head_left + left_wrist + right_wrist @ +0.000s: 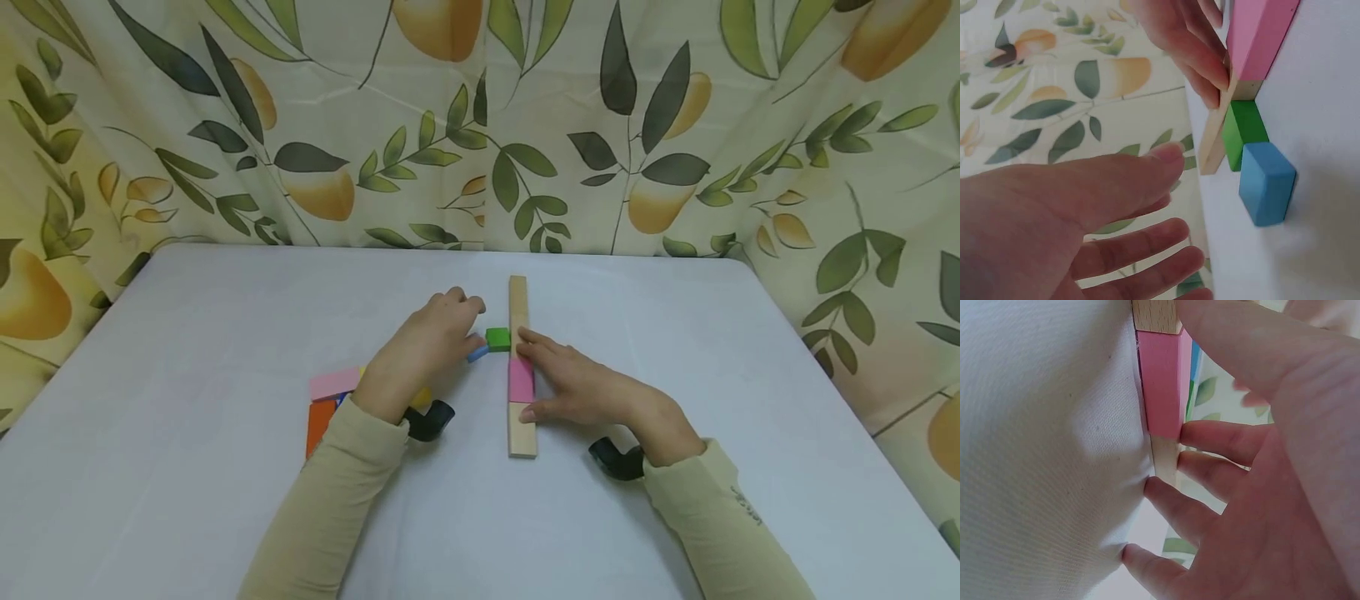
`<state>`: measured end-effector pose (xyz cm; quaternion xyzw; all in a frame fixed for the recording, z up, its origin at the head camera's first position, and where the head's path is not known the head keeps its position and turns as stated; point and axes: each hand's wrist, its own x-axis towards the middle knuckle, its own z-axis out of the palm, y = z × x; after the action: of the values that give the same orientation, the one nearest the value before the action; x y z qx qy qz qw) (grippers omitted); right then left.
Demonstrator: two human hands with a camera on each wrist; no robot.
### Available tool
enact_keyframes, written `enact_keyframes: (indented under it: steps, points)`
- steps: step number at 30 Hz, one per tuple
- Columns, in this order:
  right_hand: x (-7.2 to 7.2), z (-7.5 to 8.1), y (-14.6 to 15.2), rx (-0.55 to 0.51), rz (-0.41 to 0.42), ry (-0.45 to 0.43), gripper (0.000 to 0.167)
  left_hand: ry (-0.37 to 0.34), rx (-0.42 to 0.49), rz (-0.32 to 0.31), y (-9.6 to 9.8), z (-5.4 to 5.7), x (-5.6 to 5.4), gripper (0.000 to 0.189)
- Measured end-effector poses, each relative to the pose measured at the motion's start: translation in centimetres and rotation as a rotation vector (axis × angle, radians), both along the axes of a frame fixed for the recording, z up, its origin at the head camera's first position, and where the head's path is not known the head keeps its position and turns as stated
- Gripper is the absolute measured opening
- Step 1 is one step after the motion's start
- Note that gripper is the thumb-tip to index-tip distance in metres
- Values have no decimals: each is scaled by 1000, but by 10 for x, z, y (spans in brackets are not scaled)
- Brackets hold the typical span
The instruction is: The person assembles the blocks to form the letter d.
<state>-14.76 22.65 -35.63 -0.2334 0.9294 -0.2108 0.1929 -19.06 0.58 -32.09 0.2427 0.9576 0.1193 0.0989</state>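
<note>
The smooth pink block (521, 380) lies in line between two pale, grained pieces, a far wooden block (518, 304) and a near wooden block (522, 437), and right of the pink one my right hand (588, 387) spreads its fingers wide, some tips touching wood. Left of and beyond the pink block sit a bright green block (498, 339) and a sky-blue block (1266, 187), while my left hand (423, 350), also left of it, holds nothing, fingers loosely parted

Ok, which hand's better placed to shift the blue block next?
Probably the left hand: it's empty and beside the blue block; the right hand touches the pink-and-plain row from the opposite side.
</note>
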Motion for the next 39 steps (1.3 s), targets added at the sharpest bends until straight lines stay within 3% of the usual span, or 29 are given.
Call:
enact_keyframes:
  steps: [8,15,26,33,39]
  points:
    - [0,0,1,-4,-3,-3,90,57,-38,-7,-19,8,11,48]
    - [1,0,1,1,9,8,91,69,-53,-13,-41,6,20,47]
    - [1,-1,0,-25,15,-1,89,1,-37,-11,-67,-8,29,44]
    - [1,-1,2,-13,10,-1,91,-82,-11,-21,-66,-9,30,38]
    - [2,1,3,-18,12,6,90,-109,-31,-61,-64,-12,30,40]
